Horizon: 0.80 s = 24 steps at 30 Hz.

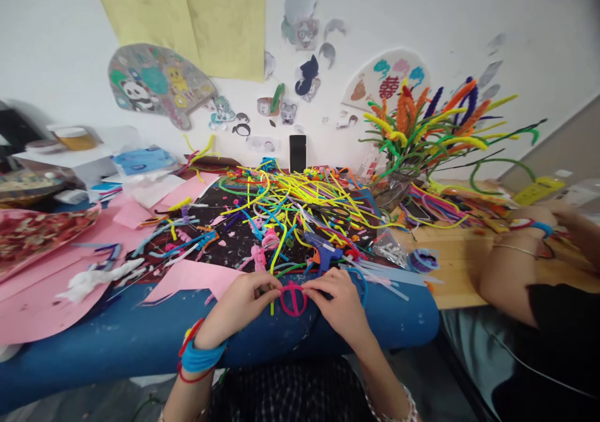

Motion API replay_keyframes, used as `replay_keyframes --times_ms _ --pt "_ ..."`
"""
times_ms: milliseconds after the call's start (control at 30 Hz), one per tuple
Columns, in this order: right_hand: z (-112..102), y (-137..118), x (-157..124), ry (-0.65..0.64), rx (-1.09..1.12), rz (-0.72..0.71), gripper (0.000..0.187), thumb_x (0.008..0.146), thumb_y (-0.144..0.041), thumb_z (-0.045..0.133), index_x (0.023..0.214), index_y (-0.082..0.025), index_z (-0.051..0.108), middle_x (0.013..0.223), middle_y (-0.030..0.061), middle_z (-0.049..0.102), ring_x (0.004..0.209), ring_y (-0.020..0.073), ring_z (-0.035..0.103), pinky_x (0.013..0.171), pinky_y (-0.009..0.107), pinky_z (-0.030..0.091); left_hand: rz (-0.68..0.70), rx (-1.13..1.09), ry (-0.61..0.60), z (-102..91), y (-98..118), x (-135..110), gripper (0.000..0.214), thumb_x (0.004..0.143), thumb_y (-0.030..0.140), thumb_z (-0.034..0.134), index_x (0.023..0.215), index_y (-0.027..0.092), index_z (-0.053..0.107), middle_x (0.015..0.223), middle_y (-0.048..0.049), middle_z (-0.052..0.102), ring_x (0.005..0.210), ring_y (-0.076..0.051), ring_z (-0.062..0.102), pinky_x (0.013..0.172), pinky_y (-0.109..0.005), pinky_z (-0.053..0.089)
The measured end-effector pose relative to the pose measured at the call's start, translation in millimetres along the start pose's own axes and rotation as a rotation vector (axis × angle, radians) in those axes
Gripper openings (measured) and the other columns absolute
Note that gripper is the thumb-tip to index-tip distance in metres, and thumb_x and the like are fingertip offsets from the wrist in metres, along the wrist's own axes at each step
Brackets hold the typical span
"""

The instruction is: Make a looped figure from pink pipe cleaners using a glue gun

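Observation:
My left hand and my right hand pinch a small pink pipe-cleaner ring between them at the near edge of the blue-covered table. The ring has a bar across its middle. Both hands have their fingers closed on its sides. A short yellow-green stem hangs just left of the ring. My left wrist wears blue and red pipe-cleaner bands. A blue glue gun lies just beyond my right hand.
A tangled heap of coloured pipe cleaners covers the black mat. Pink paper sheets lie at left. A vase of pipe-cleaner flowers stands at right. Another person's arm rests on the wooden table at right. A phone leans on the wall.

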State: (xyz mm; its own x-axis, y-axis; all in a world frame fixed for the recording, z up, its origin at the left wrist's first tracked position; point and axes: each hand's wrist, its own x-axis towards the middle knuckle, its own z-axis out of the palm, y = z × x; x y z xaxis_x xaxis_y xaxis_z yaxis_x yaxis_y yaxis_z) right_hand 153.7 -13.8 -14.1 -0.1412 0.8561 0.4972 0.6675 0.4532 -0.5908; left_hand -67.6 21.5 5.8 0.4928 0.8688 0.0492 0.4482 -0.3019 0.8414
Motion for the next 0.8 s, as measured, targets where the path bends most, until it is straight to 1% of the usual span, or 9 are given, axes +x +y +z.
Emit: replay_keyframes --times_ms 133,267,367,467,533,633,800 --pt "1.1 2.1 -2.5 0.019 -0.024 0.004 0.010 0.089 -0.024 0.069 0.084 -0.027 0.078 0.076 -0.0005 0.077 0.071 0.0184 0.059 0.073 0.037 0.040 -0.004 0.003 -0.006 -0.6 5.4 -0.2 0.016 0.087 0.027 0.062 0.085 0.022 0.077 0.077 -0.0006 0.075 0.066 -0.015 0.061 0.059 -0.022 0.042" --pt "1.0 0.8 -4.2 0.046 -0.042 0.017 0.010 0.088 -0.020 0.070 0.084 -0.025 0.078 0.070 -0.0004 0.073 0.070 0.0170 0.058 0.072 0.035 0.039 -0.035 -0.015 -0.009 -0.4 9.0 0.2 0.017 0.086 0.025 0.062 0.087 0.020 0.079 0.080 -0.0015 0.077 0.072 -0.016 0.066 0.064 -0.022 0.046" --pt "1.6 -0.9 -4.8 0.058 -0.049 0.021 0.009 0.085 -0.017 0.073 0.084 -0.025 0.078 0.067 -0.0011 0.069 0.070 0.0165 0.058 0.072 0.033 0.039 -0.063 -0.028 -0.002 1.3 7.2 -0.2 0.019 0.086 0.027 0.063 0.088 0.018 0.079 0.075 -0.0023 0.076 0.066 -0.016 0.066 0.061 -0.021 0.047" --pt "2.7 -1.5 -5.3 0.068 -0.050 0.019 0.010 0.084 -0.016 0.074 0.084 -0.025 0.078 0.067 -0.0018 0.069 0.069 0.0161 0.058 0.072 0.033 0.040 -0.079 -0.040 -0.003 3.5 4.4 -1.7 0.021 0.087 0.030 0.063 0.090 0.017 0.079 0.067 -0.0016 0.074 0.055 -0.014 0.062 0.055 -0.021 0.046" --pt "3.4 -1.1 -5.8 0.072 -0.051 0.013 0.011 0.085 -0.016 0.073 0.084 -0.026 0.078 0.067 -0.0020 0.069 0.069 0.0159 0.058 0.072 0.033 0.039 -0.082 -0.042 -0.004 4.6 3.7 -2.8 0.022 0.087 0.031 0.063 0.090 0.017 0.080 0.066 -0.0012 0.073 0.051 -0.012 0.060 0.053 -0.020 0.045" --pt "4.0 0.1 -6.6 0.077 -0.054 -0.002 0.010 0.086 -0.018 0.072 0.084 -0.025 0.077 0.066 -0.0016 0.069 0.068 0.0160 0.058 0.071 0.033 0.039 -0.080 -0.031 0.007 6.2 3.9 -3.7 0.022 0.086 0.032 0.063 0.089 0.018 0.080 0.068 -0.0013 0.074 0.050 -0.011 0.057 0.049 -0.019 0.042" --pt "4.0 1.9 -7.7 0.074 -0.055 -0.025 0.010 0.088 -0.018 0.070 0.084 -0.025 0.077 0.067 -0.0014 0.070 0.067 0.0158 0.058 0.071 0.033 0.038 -0.077 -0.015 0.027 8.9 3.2 -3.6 0.021 0.086 0.031 0.063 0.089 0.018 0.080 0.068 -0.0013 0.073 0.050 -0.011 0.056 0.049 -0.019 0.041"
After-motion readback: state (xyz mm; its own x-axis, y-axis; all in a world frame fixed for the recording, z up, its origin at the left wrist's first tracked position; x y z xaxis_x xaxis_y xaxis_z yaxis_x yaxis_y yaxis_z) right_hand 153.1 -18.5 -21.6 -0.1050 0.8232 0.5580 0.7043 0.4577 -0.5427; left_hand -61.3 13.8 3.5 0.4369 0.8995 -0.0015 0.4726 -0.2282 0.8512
